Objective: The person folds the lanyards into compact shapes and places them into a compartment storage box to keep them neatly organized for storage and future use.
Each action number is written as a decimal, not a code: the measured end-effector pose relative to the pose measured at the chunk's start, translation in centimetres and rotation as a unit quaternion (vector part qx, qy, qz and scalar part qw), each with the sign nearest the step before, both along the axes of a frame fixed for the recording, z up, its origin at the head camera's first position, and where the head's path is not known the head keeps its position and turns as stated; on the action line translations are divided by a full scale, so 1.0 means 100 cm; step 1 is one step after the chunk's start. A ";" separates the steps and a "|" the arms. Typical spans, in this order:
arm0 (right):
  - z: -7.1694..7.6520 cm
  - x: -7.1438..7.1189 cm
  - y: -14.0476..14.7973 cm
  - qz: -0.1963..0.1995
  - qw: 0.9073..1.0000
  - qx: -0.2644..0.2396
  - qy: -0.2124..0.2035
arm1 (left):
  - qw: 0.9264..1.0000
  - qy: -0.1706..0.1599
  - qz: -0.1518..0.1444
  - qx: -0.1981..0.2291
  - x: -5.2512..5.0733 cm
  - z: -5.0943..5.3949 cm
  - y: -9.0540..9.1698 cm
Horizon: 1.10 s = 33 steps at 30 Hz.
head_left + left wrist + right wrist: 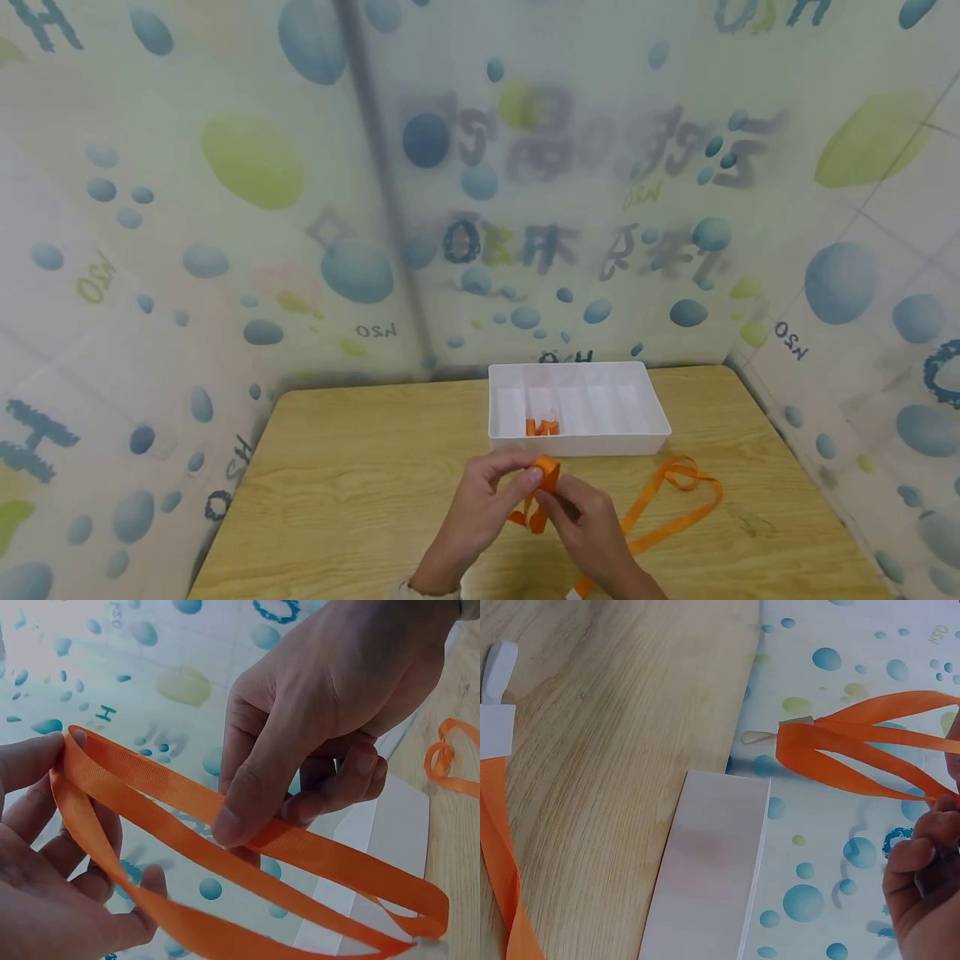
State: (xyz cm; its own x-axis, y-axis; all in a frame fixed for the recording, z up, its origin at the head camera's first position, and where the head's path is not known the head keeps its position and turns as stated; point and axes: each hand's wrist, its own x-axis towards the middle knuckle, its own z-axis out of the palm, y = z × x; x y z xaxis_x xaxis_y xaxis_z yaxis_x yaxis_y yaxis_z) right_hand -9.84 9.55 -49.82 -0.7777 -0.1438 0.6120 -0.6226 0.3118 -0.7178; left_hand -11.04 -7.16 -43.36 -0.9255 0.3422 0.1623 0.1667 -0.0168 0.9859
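Note:
Both hands hold a folded orange lanyard (pixel 550 477) above the front of the table. My left hand (pixel 480 507) pinches its bent end at thumb and fingertips; in the left wrist view this hand (pixel 52 877) is at the left. Between thumb and fingers of my right hand (pixel 592 529), the strap (pixel 330 855) is gripped partway along. The far end of the held lanyard (pixel 802 750) carries a small pale loop (pixel 759 737) in the right wrist view. A second orange lanyard (pixel 675 525) lies in loose loops on the table, with a white end piece (pixel 496 729).
A white divided box (pixel 577 447) stands at the back of the wooden table (pixel 360 467), just beyond the hands. Folded orange pieces (pixel 543 428) lie in its second compartment from the left. A patterned wall covering (pixel 300 358) encloses the table's back and sides.

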 end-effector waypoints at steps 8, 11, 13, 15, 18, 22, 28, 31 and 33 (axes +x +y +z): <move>-0.007 0.003 0.005 0.017 0.992 0.014 -0.122 | 1.000 0.000 0.023 0.002 0.000 0.000 0.003; -0.007 0.004 0.007 0.041 0.992 0.006 -0.120 | 0.999 0.000 0.034 0.004 0.001 0.001 0.003; -0.009 0.004 0.008 0.065 0.992 -0.005 -0.104 | 0.999 0.000 0.041 0.006 0.001 0.001 0.003; -0.010 0.005 0.008 0.093 0.992 -0.021 -0.079 | 0.999 0.001 0.047 0.012 0.001 0.001 0.003; -0.012 0.006 0.006 0.123 0.990 -0.038 -0.056 | 0.998 0.005 0.056 0.020 0.001 0.001 0.004; -0.014 0.008 0.001 0.125 0.990 -0.050 -0.047 | 0.997 0.008 0.066 0.028 0.001 0.000 0.005; -0.015 0.011 -0.007 0.088 0.993 -0.054 -0.049 | 0.997 0.006 0.073 0.032 0.001 0.000 0.006; -0.012 0.011 -0.010 0.078 0.995 -0.055 -0.037 | 0.997 0.008 0.076 0.033 0.001 0.000 0.006; -0.007 0.012 -0.012 0.082 0.995 -0.058 -0.023 | 0.996 0.009 0.079 0.032 0.001 0.001 0.005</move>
State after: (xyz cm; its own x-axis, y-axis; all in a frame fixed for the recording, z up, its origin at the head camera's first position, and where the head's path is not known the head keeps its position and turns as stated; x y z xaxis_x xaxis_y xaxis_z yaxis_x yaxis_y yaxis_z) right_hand -8.67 8.35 -50.50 -0.7770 -0.2010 0.5966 -0.6242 0.1225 -0.7716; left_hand -10.92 -6.63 -43.31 -0.9635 0.1819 0.1962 0.1900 -0.0514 0.9804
